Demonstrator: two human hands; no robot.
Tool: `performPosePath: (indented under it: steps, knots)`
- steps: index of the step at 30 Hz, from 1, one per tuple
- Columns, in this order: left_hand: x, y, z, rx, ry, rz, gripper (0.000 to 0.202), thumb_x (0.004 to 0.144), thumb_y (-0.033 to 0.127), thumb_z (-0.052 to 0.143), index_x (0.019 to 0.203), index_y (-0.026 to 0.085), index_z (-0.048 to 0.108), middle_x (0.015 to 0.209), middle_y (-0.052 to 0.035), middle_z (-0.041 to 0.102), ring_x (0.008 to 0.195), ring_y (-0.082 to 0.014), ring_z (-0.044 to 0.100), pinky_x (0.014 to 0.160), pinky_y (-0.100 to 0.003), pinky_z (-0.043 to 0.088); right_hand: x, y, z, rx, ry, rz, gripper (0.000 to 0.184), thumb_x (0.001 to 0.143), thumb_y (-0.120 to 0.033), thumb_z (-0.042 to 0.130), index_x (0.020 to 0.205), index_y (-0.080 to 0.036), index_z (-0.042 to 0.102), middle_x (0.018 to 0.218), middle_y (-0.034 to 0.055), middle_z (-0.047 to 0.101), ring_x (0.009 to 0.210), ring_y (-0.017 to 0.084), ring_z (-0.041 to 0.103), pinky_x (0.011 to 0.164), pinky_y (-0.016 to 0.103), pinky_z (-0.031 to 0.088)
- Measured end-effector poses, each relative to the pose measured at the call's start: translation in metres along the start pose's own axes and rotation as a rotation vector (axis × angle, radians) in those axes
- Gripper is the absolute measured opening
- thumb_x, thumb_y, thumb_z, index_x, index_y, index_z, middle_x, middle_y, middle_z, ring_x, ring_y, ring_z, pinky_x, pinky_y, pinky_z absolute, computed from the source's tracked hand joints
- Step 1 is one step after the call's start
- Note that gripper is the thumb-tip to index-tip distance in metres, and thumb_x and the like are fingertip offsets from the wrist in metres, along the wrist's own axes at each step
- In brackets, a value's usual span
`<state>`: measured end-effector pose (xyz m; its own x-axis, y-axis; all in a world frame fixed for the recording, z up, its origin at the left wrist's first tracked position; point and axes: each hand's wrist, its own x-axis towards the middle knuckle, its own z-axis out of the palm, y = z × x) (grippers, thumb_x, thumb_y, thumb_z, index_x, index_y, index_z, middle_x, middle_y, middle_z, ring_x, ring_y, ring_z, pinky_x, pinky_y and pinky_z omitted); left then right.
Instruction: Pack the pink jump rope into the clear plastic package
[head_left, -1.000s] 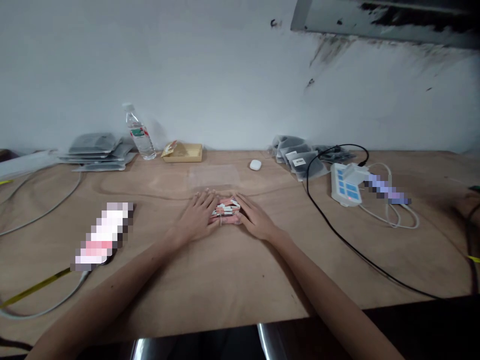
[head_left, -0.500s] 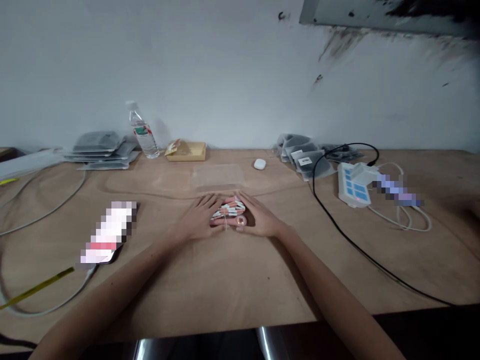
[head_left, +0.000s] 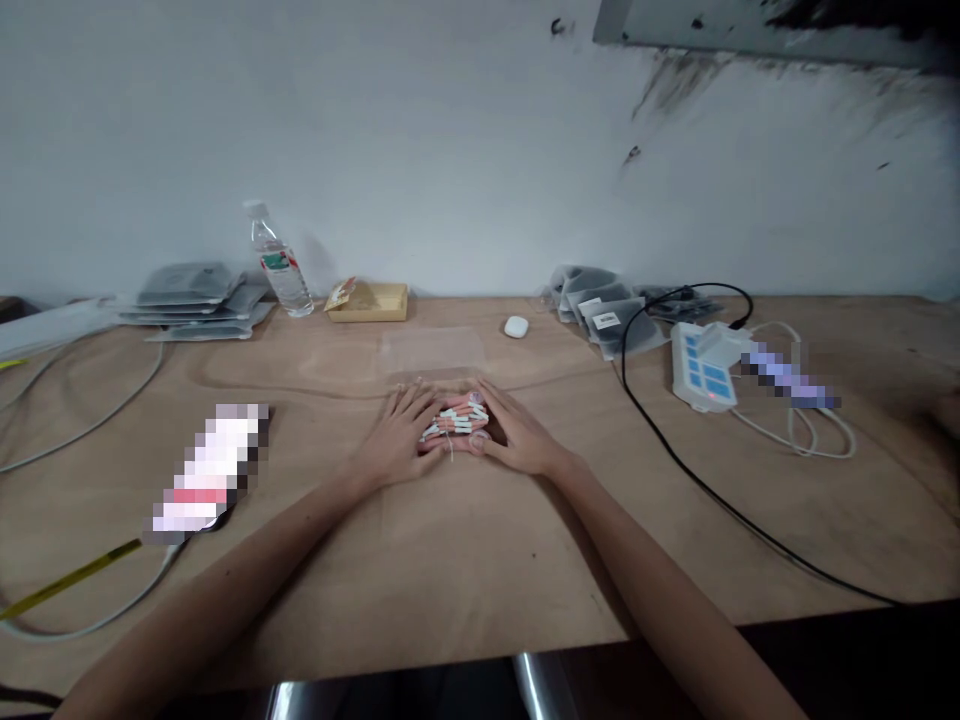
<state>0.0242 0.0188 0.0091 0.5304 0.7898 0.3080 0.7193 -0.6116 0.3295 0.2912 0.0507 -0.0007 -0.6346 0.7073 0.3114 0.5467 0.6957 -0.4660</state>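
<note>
A small bundle of pink and white pieces (head_left: 459, 420) lies on the wooden table, with a thin pale string or tie across its front. Rounded, shiny ends show on its right side; its exact kind I cannot make out. From the left, my left hand (head_left: 401, 435) is closed around it, fingers over the far side and thumb along the near edge. My right hand (head_left: 521, 430) grips its right side the same way, fingertips meeting it at the back and thumb at the front. Part of the bundle is hidden under both hands. Just beyond lies a flat clear plastic sheet or bag (head_left: 433, 350).
Behind stand a water bottle (head_left: 279, 265), a yellow box (head_left: 369, 303) and a white case (head_left: 516, 327). Packaged grey items (head_left: 195, 290) lie left, more bags (head_left: 604, 315) right. A phone (head_left: 210, 470), a power strip (head_left: 701, 370) and a black cable (head_left: 697, 480) flank my arms.
The bundle is turned slightly between my hands, and a second rounded end shows at its upper right. Both hands stay around it. The whole view has shifted a little.
</note>
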Motion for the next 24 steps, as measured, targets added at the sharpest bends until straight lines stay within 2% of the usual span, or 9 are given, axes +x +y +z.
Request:
performPosePath:
  steps: [5,8,12,15,18,21,24]
  knots:
    - [0.003,-0.002,-0.004,-0.047,-0.044,0.074,0.064,0.093,0.044,0.057,0.150,0.019,0.042,0.154,-0.0142,0.046,0.145,-0.0310,0.038,0.123,-0.052,0.024,0.000,-0.005,-0.003,0.008,0.010,0.014,0.083,0.095,-0.059,0.056,0.159,-0.017,0.025,0.159,0.0195,0.039,0.146,0.036,0.037,0.117,0.057,0.034]
    - [0.003,-0.001,-0.003,0.005,-0.044,0.036,0.064,0.095,0.047,0.056,0.150,0.019,0.042,0.155,-0.0146,0.046,0.146,-0.0324,0.036,0.123,-0.055,0.020,0.000,-0.010,-0.002,-0.003,-0.001,0.012,0.078,0.096,-0.060,0.053,0.157,-0.019,0.029,0.155,0.0194,0.044,0.142,0.038,0.041,0.115,0.060,0.036]
    - [0.001,0.001,-0.002,0.051,-0.049,-0.021,0.064,0.094,0.049,0.057,0.150,0.021,0.043,0.156,-0.0148,0.044,0.148,-0.0348,0.034,0.122,-0.058,0.017,-0.001,-0.013,0.002,-0.046,-0.035,0.056,0.079,0.098,-0.058,0.049,0.159,-0.015,0.025,0.158,0.0215,0.039,0.145,0.040,0.037,0.117,0.062,0.032]
    - [0.001,0.002,-0.003,0.045,-0.075,-0.021,0.065,0.095,0.050,0.055,0.152,0.021,0.041,0.159,-0.0146,0.041,0.149,-0.0339,0.032,0.122,-0.058,0.016,-0.002,-0.013,0.004,-0.060,-0.037,0.073,0.084,0.098,-0.059,0.047,0.161,-0.012,0.018,0.164,0.0229,0.026,0.151,0.039,0.026,0.120,0.061,0.028]
    - [0.001,0.004,-0.004,0.040,-0.096,-0.013,0.066,0.098,0.052,0.051,0.153,0.020,0.039,0.160,-0.0154,0.039,0.150,-0.0331,0.031,0.123,-0.056,0.016,0.000,-0.014,0.004,-0.056,-0.003,0.028,0.084,0.099,-0.056,0.049,0.162,-0.013,0.014,0.168,0.0206,0.016,0.155,0.036,0.018,0.122,0.059,0.027]
    - [0.001,0.005,-0.003,0.041,-0.096,0.003,0.066,0.099,0.055,0.047,0.155,0.022,0.036,0.161,-0.0133,0.038,0.151,-0.0316,0.029,0.123,-0.054,0.016,0.003,-0.015,0.005,-0.049,-0.010,-0.024,0.080,0.100,-0.055,0.049,0.163,-0.018,0.016,0.167,0.0169,0.022,0.155,0.034,0.019,0.123,0.058,0.026]
    - [0.003,0.002,-0.004,0.026,-0.096,0.021,0.068,0.099,0.057,0.047,0.156,0.022,0.033,0.162,-0.0130,0.036,0.152,-0.0311,0.027,0.124,-0.053,0.016,0.005,-0.018,0.006,-0.060,-0.037,-0.012,0.079,0.100,-0.057,0.048,0.163,-0.019,0.018,0.166,0.0162,0.026,0.154,0.033,0.023,0.123,0.057,0.027]
